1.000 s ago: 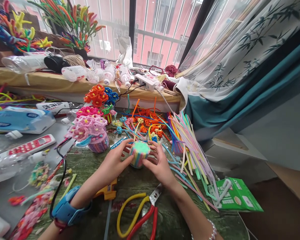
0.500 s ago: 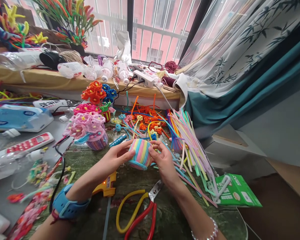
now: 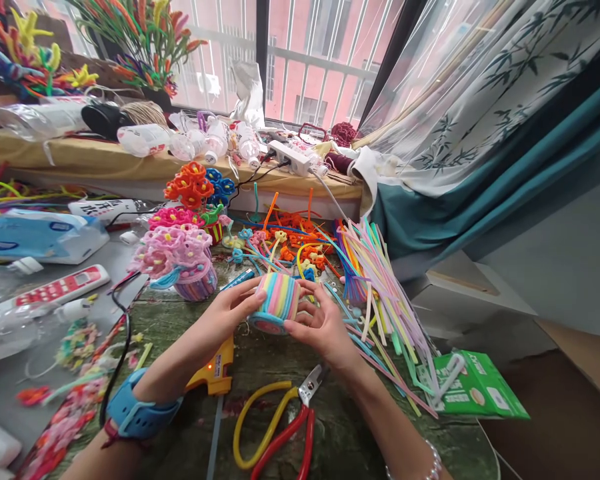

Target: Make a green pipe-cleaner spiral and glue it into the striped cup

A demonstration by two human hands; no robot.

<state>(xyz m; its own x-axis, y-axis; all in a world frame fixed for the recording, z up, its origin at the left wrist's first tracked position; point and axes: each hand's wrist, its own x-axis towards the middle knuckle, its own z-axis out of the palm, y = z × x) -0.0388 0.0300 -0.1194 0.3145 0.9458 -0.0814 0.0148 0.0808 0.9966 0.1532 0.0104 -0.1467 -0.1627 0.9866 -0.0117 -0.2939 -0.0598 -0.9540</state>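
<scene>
Between my two hands is a small round pot wrapped in pastel pipe cleaners, with pink, yellow and blue stripes and a blue rim round its base. My left hand grips its left side, thumb on the stripes. My right hand holds the right side, thumb at the base rim and fingers behind. The pot is tilted, its base turned partly toward me. Below my hands lie scissors with one yellow and one red handle, blades partly under my right wrist. A yellow glue gun with a lit orange light sits by my left forearm.
Pink pipe-cleaner flowers in a striped pot stand at left. Bundled pastel pipe cleaners and a green packet lie at right. Loose orange flowers are behind my hands. Plastic bottles and a power strip line the sill.
The striped pot has been tipped and turned so more of its base shows. My right thumb has slid down to the base rim, and the fingers have opened out behind.
</scene>
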